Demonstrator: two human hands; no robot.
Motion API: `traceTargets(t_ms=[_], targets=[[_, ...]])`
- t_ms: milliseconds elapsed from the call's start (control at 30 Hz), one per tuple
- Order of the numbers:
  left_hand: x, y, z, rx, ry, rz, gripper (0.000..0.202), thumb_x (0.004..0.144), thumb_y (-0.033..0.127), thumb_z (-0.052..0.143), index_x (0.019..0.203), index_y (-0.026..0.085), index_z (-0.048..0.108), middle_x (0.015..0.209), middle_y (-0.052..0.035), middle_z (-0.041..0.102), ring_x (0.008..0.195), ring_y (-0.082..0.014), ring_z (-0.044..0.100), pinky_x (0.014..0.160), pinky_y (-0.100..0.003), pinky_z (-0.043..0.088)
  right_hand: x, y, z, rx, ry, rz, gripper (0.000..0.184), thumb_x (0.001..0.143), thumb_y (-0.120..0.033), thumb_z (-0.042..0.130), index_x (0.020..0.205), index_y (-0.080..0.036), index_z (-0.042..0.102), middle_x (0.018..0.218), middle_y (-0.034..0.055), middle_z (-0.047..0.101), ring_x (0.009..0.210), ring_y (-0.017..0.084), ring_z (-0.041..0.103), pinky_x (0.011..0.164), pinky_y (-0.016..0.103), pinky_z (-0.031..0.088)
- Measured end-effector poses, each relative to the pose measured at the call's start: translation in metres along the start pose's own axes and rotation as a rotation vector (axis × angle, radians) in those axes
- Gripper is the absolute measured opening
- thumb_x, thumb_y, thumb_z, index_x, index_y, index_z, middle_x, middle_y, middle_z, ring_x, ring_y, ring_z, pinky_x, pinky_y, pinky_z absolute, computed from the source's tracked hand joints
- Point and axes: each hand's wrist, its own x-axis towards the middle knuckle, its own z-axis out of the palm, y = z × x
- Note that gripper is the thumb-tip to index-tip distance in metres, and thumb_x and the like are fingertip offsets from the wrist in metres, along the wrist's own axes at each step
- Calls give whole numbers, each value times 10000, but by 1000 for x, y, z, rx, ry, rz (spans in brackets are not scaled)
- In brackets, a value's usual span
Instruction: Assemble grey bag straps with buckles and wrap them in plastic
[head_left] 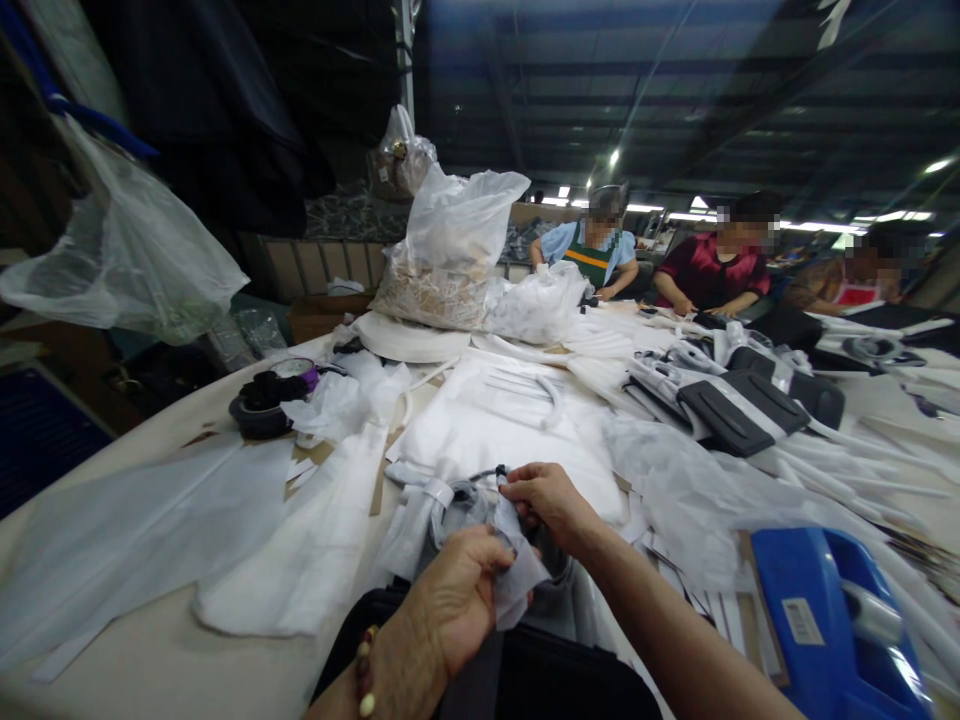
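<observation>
A: Where was the piece, and what were the hands doing w/ it?

B: White fabric piece [519,585] was up off the table [172,670], held btw both hands at the near edge, over a dark garment in the lap. L hand [457,592], bead bracelet [365,672] on the wrist, had its fingers clenched round the lower part. R hand [549,500] had thumb & forefinger pinched on the top edge, right by a short dark cord [496,471]. Couldn't tell if the cord itself was in the pinch.

A: Anything under it?

B: Grey stuff [459,508] bunched beside the L hand, touching the fabric. Flat white sheets [510,420] lay just beyond.

A: How to handle it well, in yr view?

B: Thin, floppy material, so I'd say keep the L grip firm & low, let the R fingertips do the fine work near the cord. Hold the fabric taut btw the hands, no yanking, it prob. tears easily.

A: Clutter?

B: Lots. Blue tool [825,620] near the R forearm, black tape roll [259,412] well off to the left, co-workers [592,250] at the far end.
</observation>
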Motion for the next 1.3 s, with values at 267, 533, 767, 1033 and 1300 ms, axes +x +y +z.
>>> traceTargets(t_ms=[267,533,767,1033,1300], targets=[[-8,-2,-1,-57,-28,-37,267,441,56,512,690,147,529,626,21,525,485,-63,453,392,-145,292,3,5,-1,0,-9,-3,101,620,-73,551,566,-144,505,312,-81,391,291,44,313,320,168,202],[-3,2,-5,-68,-40,-68,297,405,75,532,698,123,553,524,53,472,383,-24,340,362,-136,212,3,7,-1,5,-12,-6,113,640,-58,550,584,-143,499,323,-84,402,299,40,320,321,163,219],[-1,3,-9,-53,-66,-119,258,440,58,549,694,98,560,585,7,546,404,-32,412,383,-135,267,3,7,-1,6,0,-4,116,635,-45,551,583,-137,503,323,-82,407,300,36,325,321,160,216],[-1,1,-7,-47,-37,-75,243,519,35,603,731,111,511,618,-2,582,360,4,347,354,-115,194,3,8,-1,15,19,4,131,646,-33,550,598,-142,495,319,-85,406,296,41,334,315,155,221],[-3,1,-4,112,6,-99,198,592,35,498,764,122,451,647,-91,639,336,8,306,364,-129,186,2,8,-1,16,19,-15,116,642,-30,557,610,-133,515,327,-83,415,305,43,342,314,155,235]])
